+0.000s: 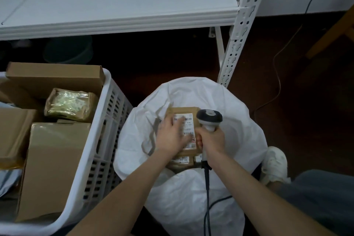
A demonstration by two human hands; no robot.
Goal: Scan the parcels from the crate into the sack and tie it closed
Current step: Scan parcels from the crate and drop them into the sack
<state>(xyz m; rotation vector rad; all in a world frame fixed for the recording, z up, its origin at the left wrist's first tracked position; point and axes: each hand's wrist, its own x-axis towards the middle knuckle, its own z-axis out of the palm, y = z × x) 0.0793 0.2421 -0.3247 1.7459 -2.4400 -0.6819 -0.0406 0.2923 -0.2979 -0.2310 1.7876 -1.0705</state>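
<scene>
Parcel [184,111]: flat brown cardboard, white barcode label [188,121]

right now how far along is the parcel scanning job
Done: at least two labelled parcels lie in the sack. In hand: the left hand rests on a brown parcel at its mouth; the right hand grips the scanner. Left: boxes sit in the crate, and the sack is untied.

Bare forearms [134,188] run down to an ungloved left hand [171,136] and right hand [211,141]; a scuffed white sneaker [274,165] and a grey trouser leg [321,197] show at right
</scene>
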